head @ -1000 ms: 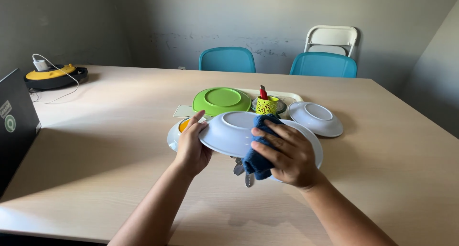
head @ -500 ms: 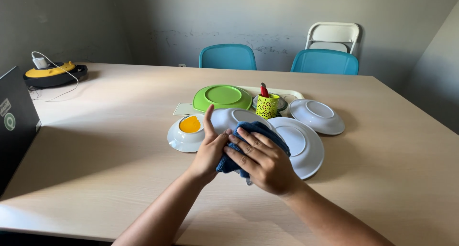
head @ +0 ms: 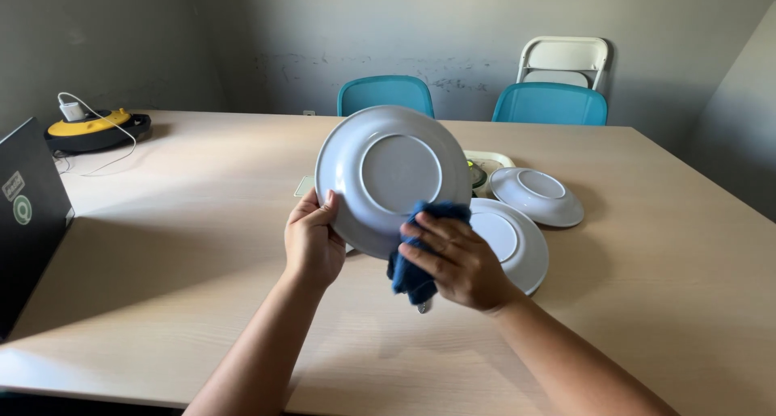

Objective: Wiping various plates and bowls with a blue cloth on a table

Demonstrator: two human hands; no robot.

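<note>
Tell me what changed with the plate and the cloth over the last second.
The left hand has tipped the round white plate up from nearly flat to almost upright, its underside facing the camera, so it now hides the dishes behind it. The right hand kept the dark blue cloth, now pressed at the plate's lower edge. The two white plates on the wooden table stayed put.

The plate (head: 388,173) held up looks like smooth white plastic or ceramic with a soft, half-matt shine. The cloth (head: 414,270) pressed on it is dark blue, thick and fuzzy. The table (head: 178,222) has a pale wood-look surface, smooth and matt. The two chairs (head: 550,105) behind show glossy blue plastic.
</note>
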